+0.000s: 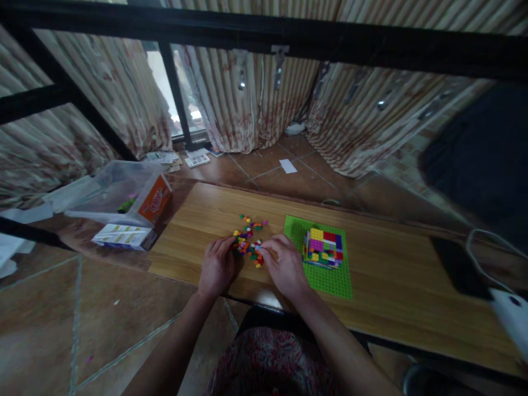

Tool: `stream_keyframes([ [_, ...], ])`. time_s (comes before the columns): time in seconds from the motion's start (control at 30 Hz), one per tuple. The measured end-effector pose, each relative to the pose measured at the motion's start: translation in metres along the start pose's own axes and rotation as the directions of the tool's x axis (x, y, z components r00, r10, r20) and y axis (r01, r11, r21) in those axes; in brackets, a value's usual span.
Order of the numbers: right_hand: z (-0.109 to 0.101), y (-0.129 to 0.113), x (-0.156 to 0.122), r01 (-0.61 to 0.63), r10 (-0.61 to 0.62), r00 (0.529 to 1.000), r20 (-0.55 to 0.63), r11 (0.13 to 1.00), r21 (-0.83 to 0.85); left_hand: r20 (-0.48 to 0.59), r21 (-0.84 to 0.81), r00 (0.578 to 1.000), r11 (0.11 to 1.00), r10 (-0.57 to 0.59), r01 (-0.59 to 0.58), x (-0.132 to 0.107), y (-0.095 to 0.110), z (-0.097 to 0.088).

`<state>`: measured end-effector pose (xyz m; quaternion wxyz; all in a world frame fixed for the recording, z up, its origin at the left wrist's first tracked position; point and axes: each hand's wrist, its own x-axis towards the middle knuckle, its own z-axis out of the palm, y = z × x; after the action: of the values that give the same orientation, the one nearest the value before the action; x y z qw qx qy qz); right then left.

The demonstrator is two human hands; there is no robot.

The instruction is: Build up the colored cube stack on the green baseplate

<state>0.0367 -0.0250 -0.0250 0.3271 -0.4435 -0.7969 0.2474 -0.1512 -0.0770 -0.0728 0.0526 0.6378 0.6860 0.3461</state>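
Observation:
Small colourful toy bricks (pixel 247 234) lie in a loose pile on the wooden table (pixel 193 220). At the pile's left edge is my left hand (pixel 216 267), its fingers curled together against the bricks; whatever they may hold is hidden. My right hand (pixel 286 267) reaches in from the right with thumb and forefinger pinched on a small pale brick (pixel 258 248). Just right of that hand, a green baseplate (pixel 328 285) carries a blocky, multicoloured brick structure (pixel 324 247), several layers high.
A clear plastic bin (pixel 107 190) with an orange label and a white box (pixel 124 236) stand left of the table. Towards its right end lie a dark flat object (pixel 460 267) and a white device (pixel 511 313) with a cable. A black metal bar (pixel 264 30) crosses overhead before curtains.

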Motion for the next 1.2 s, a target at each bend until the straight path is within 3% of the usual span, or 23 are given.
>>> stream_keyframes([
  [0.1, -0.032, 0.006, -0.027, -0.006, 0.005, 0.998, -0.066, 1.0, -0.017, 0.004, 0.018, 1.0, 1.0, 0.016, -0.016, 0.002, -0.001, 0.0],
  [0.2, -0.07, 0.029, -0.049, -0.081, 0.067, 0.978, -0.197, 0.994, -0.067, 0.01, 0.042, 1.0, 0.999, 0.021, -0.022, 0.004, -0.002, 0.0],
  [0.3, -0.102, 0.056, -0.055, -0.144, 0.11, 0.958, -0.265, 0.983, -0.115, 0.004, 0.061, 1.0, 0.998, 0.029, -0.029, 0.004, -0.002, 0.0],
  [0.4, -0.119, 0.076, -0.049, -0.152, 0.111, 0.957, -0.27, 0.979, -0.136, -0.007, 0.085, 0.999, 0.996, 0.039, -0.039, 0.004, -0.003, 0.001],
  [0.83, -0.113, 0.088, -0.031, -0.151, 0.121, 0.979, -0.162, 0.972, -0.183, -0.006, 0.11, 0.999, 0.993, 0.043, -0.042, 0.005, -0.003, 0.001],
  [1.07, -0.118, 0.08, -0.022, -0.071, 0.057, 0.997, -0.057, 0.957, -0.282, -0.007, 0.112, 0.999, 0.993, 0.035, -0.034, 0.005, -0.002, 0.001],
  [1.2, -0.12, 0.075, -0.017, -0.096, 0.09, 0.995, -0.034, 0.942, -0.322, 0.01, 0.098, 0.999, 0.994, 0.043, -0.044, 0.006, 0.0, 0.0],
])
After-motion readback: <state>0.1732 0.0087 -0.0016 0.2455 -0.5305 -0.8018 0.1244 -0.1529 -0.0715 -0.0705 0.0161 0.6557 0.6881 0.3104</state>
